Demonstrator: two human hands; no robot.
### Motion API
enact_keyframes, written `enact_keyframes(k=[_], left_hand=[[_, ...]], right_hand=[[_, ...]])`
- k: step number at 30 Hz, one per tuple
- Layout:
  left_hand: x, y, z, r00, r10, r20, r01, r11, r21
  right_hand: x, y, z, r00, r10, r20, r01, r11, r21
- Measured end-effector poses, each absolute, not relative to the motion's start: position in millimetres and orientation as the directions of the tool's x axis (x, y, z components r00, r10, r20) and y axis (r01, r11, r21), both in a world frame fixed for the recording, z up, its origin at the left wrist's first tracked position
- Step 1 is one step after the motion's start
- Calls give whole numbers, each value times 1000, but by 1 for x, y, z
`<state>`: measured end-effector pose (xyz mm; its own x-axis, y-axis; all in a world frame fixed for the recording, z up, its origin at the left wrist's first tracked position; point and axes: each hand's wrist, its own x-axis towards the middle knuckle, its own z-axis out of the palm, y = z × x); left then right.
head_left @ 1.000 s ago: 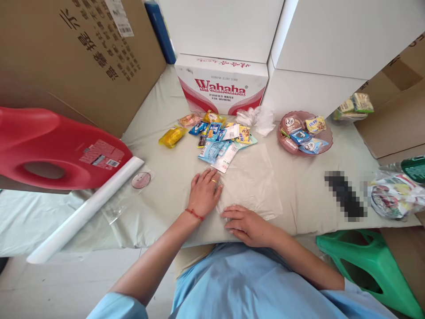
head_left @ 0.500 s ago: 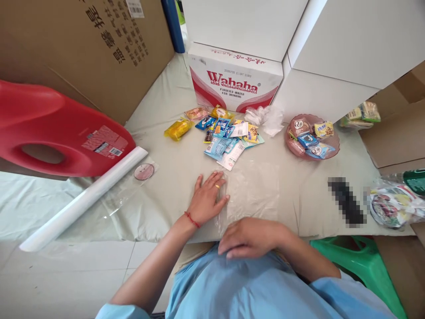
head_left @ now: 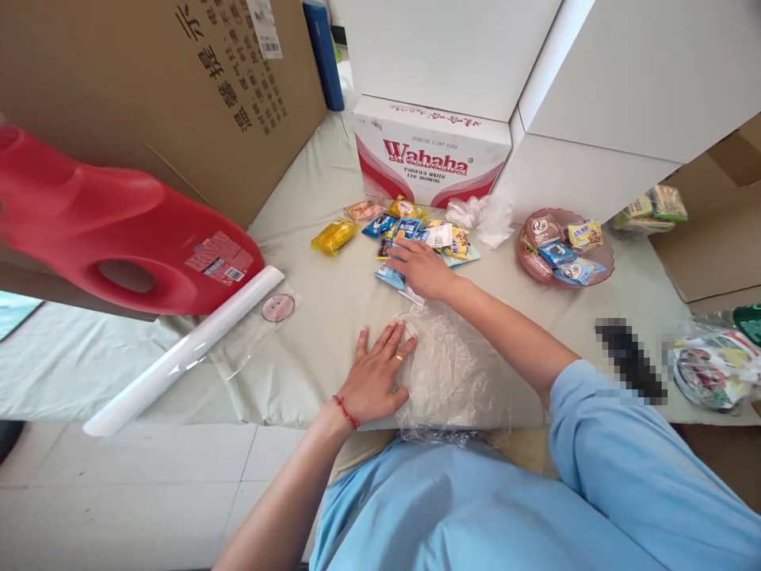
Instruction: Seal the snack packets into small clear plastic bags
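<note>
My left hand [head_left: 384, 377] lies flat with fingers spread, its fingertips on the left side of a clear plastic film [head_left: 455, 373] at the front of the table. My right hand [head_left: 423, 268] stretches over the heap of wrapped snacks, fingers extended and resting on or just above the packets. Under and around it show a light blue snack packet [head_left: 389, 276], a dark blue packet [head_left: 409, 228] and a yellow biscuit packet [head_left: 456, 240]. To the left of the heap lies a yellow packet [head_left: 334, 236]. What is beneath my right palm is hidden.
A pink glass bowl [head_left: 606, 266] of snacks stands to the right. On the left are a white roll of film [head_left: 184, 353], a round label [head_left: 278, 307] and a large red jug [head_left: 136, 238]. A Wahaha carton [head_left: 431, 151] stands at the back.
My right hand has moved forward from near my body to the snack heap. The clear film now spreads wider, down over the table's front edge. My left hand stays at its left side.
</note>
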<state>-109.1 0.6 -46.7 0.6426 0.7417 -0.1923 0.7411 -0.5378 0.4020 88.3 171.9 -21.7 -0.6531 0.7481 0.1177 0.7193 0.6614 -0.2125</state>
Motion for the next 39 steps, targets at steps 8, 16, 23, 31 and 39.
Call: enact_keyframes(k=[8, 16, 23, 31, 39], left_hand=[[-108, 1, -46, 623, 750, -221, 759, -511, 403], [-107, 1, -51, 623, 751, -220, 760, -515, 397], [-112, 0, -65, 622, 780, -69, 734, -550, 398], [-121, -7, -76, 589, 808, -14, 741, -534, 407], [-139, -3, -77, 558, 830, 26, 717, -497, 488]], right_hand=[[120, 123, 19, -228, 876, 425, 756, 434, -489], [159, -11, 17, -208, 866, 454, 865, 380, -329], [139, -24, -29, -436, 898, 61, 842, 430, -324], [144, -9, -31, -419, 899, 126, 797, 431, -424], [146, -11, -59, -468, 878, 102, 745, 455, -488]])
